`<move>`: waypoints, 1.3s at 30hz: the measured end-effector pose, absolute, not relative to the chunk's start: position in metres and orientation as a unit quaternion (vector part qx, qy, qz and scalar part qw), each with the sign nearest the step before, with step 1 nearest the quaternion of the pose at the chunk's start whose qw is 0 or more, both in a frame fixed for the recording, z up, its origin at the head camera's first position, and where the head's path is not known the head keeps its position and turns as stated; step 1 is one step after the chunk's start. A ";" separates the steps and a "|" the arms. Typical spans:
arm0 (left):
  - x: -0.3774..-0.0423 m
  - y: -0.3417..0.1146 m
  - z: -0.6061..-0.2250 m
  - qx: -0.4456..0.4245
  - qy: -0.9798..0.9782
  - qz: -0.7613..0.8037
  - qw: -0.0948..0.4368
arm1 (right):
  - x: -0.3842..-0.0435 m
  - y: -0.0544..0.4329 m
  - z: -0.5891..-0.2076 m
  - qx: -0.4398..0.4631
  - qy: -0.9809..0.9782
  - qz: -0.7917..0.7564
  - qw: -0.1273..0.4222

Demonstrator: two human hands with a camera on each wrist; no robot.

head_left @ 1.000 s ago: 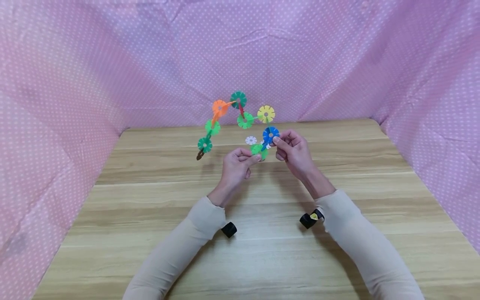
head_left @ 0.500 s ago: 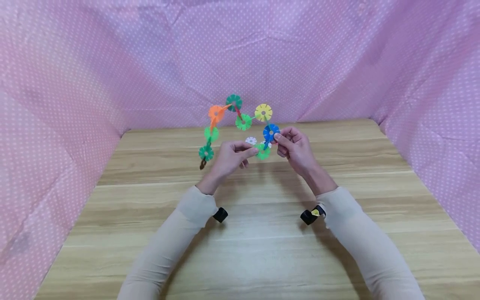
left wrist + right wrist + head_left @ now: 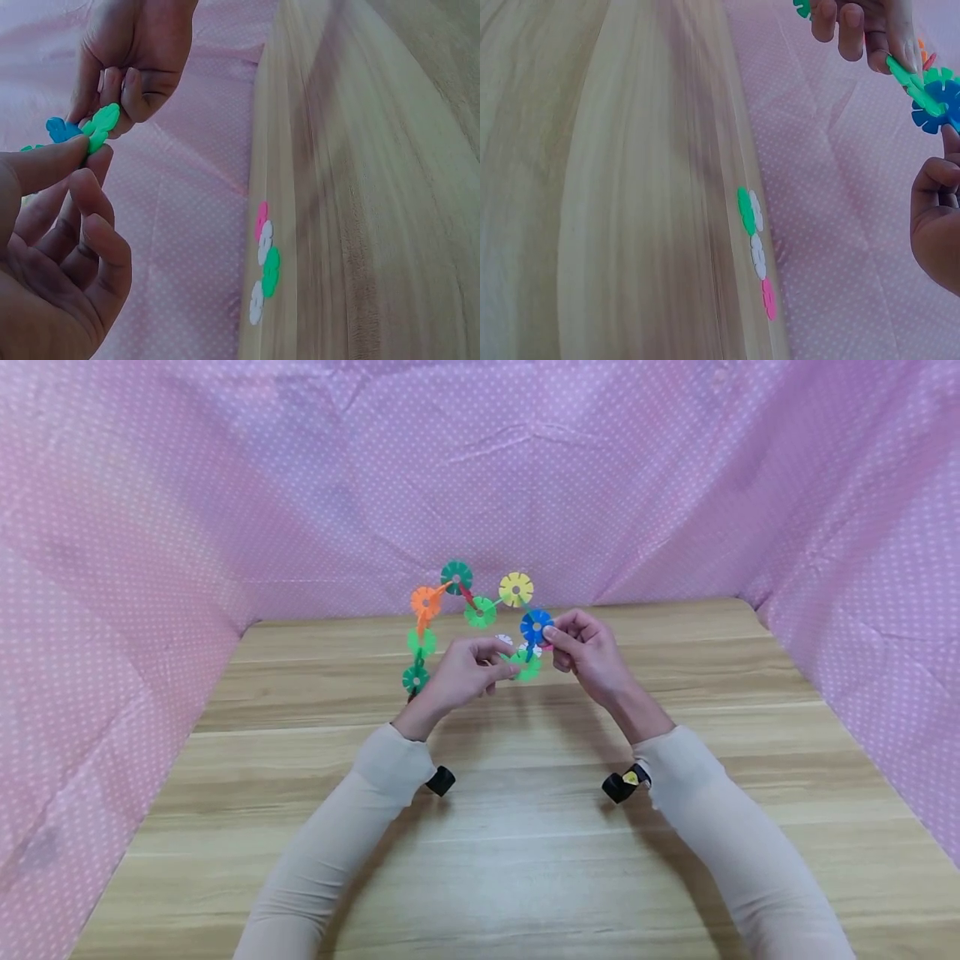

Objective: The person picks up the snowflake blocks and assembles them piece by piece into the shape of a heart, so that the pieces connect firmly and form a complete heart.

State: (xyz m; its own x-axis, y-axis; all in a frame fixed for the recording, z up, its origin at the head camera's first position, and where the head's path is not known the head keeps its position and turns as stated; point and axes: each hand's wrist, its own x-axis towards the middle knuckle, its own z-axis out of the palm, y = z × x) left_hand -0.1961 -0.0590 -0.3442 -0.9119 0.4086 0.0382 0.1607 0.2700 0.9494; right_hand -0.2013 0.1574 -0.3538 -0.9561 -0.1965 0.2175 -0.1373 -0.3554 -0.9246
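A chain of slotted snowflake discs hangs joined in the air in the head view. It runs from a blue disc (image 3: 535, 626) past a yellow disc (image 3: 516, 589) and a dark green disc (image 3: 456, 577) to an orange disc (image 3: 426, 602), then down behind my left wrist. My right hand (image 3: 591, 656) pinches the blue disc between thumb and forefinger. My left hand (image 3: 468, 675) pinches a light green disc (image 3: 911, 82) at its edge, with the remaining fingers loosely bent. This green disc is slotted into the lower side of the blue one.
Close to the far table edge lie several loose discs: a pink disc (image 3: 261, 220), a green disc (image 3: 271, 272), a white disc (image 3: 265, 242) and another white disc (image 3: 256, 303). A pink dotted cloth (image 3: 480, 468) hangs behind the wooden table (image 3: 495, 877).
The chain's upper part has sunk and shifted left, its tail passing behind my left wrist. My left hand has moved slightly left and turned; the right has barely moved.
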 end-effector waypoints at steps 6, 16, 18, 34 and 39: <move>-0.198 -0.061 -0.345 0.194 0.791 0.570 0.107 | -0.204 0.159 -0.354 -0.153 0.577 -0.802 0.024; -0.204 -0.062 -0.347 0.195 0.793 0.569 0.102 | -0.207 0.159 -0.354 -0.157 0.587 -0.793 0.035; -0.203 -0.062 -0.347 0.196 0.798 0.562 0.094 | -0.207 0.159 -0.354 -0.156 0.589 -0.792 0.037; -0.197 -0.053 -0.360 0.172 0.811 0.558 0.020 | -0.210 0.161 -0.363 -0.139 0.602 -0.786 0.038; -0.198 -0.053 -0.358 0.168 0.812 0.558 0.022 | -0.213 0.162 -0.361 -0.133 0.629 -0.766 0.030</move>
State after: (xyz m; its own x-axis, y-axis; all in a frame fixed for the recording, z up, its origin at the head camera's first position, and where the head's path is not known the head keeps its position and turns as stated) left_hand -0.1981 -0.0531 -0.3575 -0.9424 0.2980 0.1519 0.2486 0.3202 0.9141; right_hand -0.2128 0.1621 -0.3610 -0.9631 -0.2123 0.1655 -0.1212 -0.2072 -0.9708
